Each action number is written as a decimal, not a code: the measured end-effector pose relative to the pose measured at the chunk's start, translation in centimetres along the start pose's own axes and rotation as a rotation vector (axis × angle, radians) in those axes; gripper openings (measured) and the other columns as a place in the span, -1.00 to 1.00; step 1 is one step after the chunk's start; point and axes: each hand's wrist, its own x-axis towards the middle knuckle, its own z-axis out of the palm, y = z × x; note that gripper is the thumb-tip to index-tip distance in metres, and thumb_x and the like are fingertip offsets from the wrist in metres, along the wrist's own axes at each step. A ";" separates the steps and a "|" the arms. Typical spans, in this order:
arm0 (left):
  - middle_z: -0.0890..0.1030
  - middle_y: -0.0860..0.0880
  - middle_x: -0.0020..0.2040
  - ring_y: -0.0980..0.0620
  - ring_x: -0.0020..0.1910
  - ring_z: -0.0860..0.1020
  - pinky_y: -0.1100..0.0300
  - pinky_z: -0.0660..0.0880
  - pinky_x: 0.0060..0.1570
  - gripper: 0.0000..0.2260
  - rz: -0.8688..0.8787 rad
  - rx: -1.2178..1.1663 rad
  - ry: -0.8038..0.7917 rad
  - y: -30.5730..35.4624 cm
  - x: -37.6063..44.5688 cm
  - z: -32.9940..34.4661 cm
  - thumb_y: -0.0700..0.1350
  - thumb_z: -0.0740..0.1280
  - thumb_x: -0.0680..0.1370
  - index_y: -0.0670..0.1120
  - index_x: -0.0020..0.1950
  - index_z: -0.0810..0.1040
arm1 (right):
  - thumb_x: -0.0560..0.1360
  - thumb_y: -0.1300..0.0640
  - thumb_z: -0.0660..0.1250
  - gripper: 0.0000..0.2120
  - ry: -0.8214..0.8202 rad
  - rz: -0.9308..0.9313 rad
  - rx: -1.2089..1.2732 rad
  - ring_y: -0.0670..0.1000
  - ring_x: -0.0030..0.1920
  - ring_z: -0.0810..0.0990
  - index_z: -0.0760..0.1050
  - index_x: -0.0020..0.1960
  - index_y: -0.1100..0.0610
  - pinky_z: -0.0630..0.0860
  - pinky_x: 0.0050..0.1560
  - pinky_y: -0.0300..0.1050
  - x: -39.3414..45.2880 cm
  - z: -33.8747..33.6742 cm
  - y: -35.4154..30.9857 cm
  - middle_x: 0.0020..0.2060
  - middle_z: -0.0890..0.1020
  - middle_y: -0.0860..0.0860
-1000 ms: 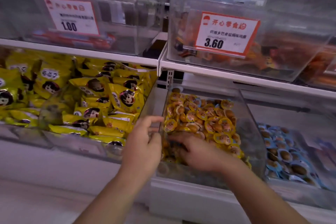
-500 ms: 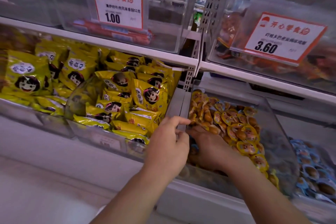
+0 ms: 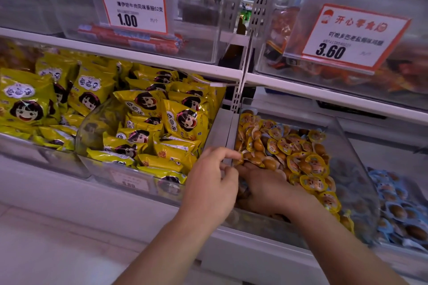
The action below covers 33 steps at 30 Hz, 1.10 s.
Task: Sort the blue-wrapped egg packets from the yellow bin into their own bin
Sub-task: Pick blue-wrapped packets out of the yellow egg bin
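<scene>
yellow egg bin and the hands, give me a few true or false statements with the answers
1. The right hand reaches into the yellow egg bin. True.
2. The blue-wrapped egg packets fill the bin left of the yellow egg bin. False: they lie in the bin to its right; yellow snack bags are on the left.
3. The left hand rests at the bin's near left corner. True.
4. The price card above the egg bin reads 1.00. False: it reads 3.60.

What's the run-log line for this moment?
stage: searching yellow bin | right hand: buried among egg packets, grasp unclear | left hand: at bin's left wall, holding nothing | blue bin: right
</scene>
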 end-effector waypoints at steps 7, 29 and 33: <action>0.51 0.21 0.02 0.33 -0.05 0.51 0.40 0.45 -0.24 -0.72 0.031 -0.010 0.040 0.1 0.2 0.3 -0.21 0.28 0.54 0.19 0.01 0.59 | 0.36 0.11 0.46 -0.60 0.051 -0.020 0.380 -0.12 0.06 0.57 0.53 0.15 -0.15 0.52 -0.03 -0.27 -1.0 -0.6 0.1 0.08 0.59 -0.19; 0.67 -0.10 -0.25 0.00 -0.43 0.57 0.25 0.41 -0.56 -0.85 -0.725 -1.075 -0.138 5.2 0.2 6.8 -0.07 0.37 0.52 -0.12 -0.09 0.69 | 0.52 -0.07 0.20 -0.75 0.667 0.052 1.039 -0.27 0.01 0.63 0.66 -0.01 -0.15 0.45 -0.06 -0.48 -7.3 -4.2 2.3 -0.07 0.71 -0.23; 0.61 -0.12 -0.29 0.03 -0.47 0.44 0.26 0.27 -0.60 -0.87 -0.732 -1.000 -0.132 4.8 0.4 6.2 -0.13 0.31 0.59 -0.16 -0.03 0.61 | 0.53 0.07 0.32 -0.86 0.698 0.303 0.950 -0.15 -0.14 0.66 0.66 -0.02 -0.05 0.52 -0.24 -0.35 -3.6 -5.9 6.1 -0.19 0.72 -0.15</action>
